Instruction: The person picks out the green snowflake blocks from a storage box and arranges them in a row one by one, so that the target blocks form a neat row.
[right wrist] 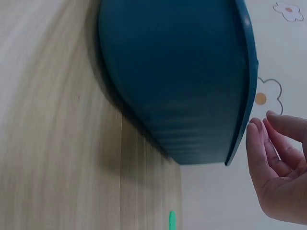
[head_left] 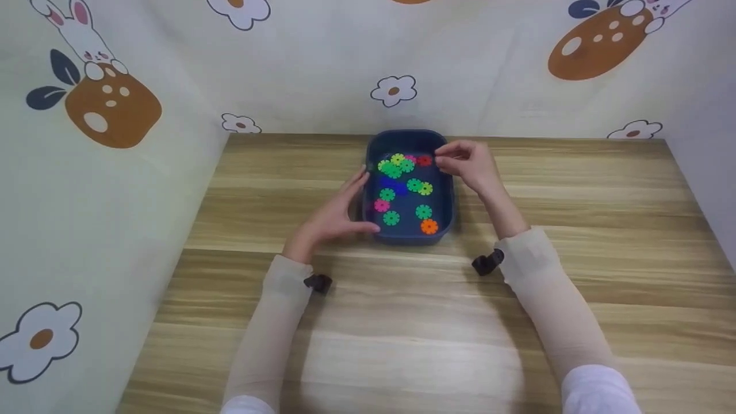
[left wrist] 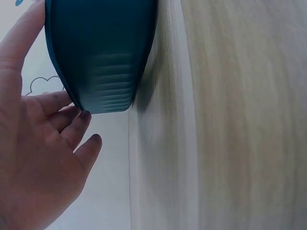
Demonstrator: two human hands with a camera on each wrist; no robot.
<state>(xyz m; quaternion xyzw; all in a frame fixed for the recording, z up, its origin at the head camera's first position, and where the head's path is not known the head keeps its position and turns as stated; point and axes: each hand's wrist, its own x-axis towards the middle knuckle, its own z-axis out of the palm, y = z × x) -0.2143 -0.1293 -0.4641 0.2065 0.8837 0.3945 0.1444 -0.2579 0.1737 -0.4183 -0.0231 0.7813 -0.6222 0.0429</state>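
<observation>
A dark blue plastic bin (head_left: 409,227) stands against the back wall. Inside lie several flower-shaped plastic discs, among them an orange disc (head_left: 429,226), a red disc (head_left: 424,160), a pink disc (head_left: 382,205) and a green disc (head_left: 391,218). My left hand (head_left: 339,215) rests on the bin's left side, its thumb at the near corner and its fingers at the rim, as the left wrist view shows too. My right hand (head_left: 468,164) hovers at the right rim, fingers loosely bent. In the right wrist view, nothing shows between thumb and fingers.
The wooden table (head_left: 402,322) reaches back to a patterned cloth wall (head_left: 322,75), with more cloth at both sides. A thin green piece (right wrist: 172,220) shows at the bottom of the right wrist view. Each sleeve bears a black wrist camera (head_left: 487,263).
</observation>
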